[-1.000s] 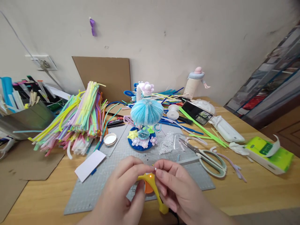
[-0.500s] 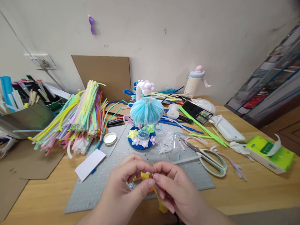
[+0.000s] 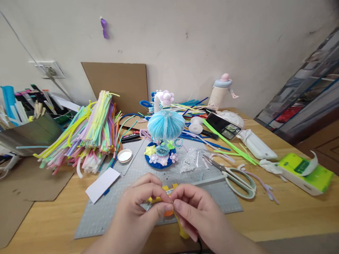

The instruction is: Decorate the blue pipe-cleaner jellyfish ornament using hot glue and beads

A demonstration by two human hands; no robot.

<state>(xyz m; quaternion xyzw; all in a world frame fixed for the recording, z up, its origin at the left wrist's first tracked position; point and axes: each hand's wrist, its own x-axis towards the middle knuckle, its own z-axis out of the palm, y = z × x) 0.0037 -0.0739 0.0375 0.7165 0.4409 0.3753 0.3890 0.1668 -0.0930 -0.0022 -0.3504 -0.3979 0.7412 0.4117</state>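
Over the near part of the grey cutting mat [image 3: 106, 218], my left hand [image 3: 144, 206] and my right hand [image 3: 197, 208] meet fingertip to fingertip. Each is closed in a pinch of thumb and forefinger. Whatever they pinch is tiny and mostly hidden by the fingers. Beneath them lies a yellow glue gun [image 3: 182, 229] with an orange part, largely covered by my hands; a black cord runs from its handle. Beyond my hands stands a pipe-cleaner ornament [image 3: 165, 125] with a fluffy light-blue dome, a dark-blue round base and small flowers.
Scissors [image 3: 239, 183] and a clear bag of white beads [image 3: 188, 160] lie to the right. A white card [image 3: 102, 185] and a small round lid [image 3: 124, 156] are at left, near a heap of pipe cleaners [image 3: 92, 130]. A phone [image 3: 224, 126] and green tissue pack [image 3: 304, 173] sit further right.
My fingertips have drawn closer together, still pinching. My left fingers have shifted slightly, and more of the glue gun's body and label shows behind them.
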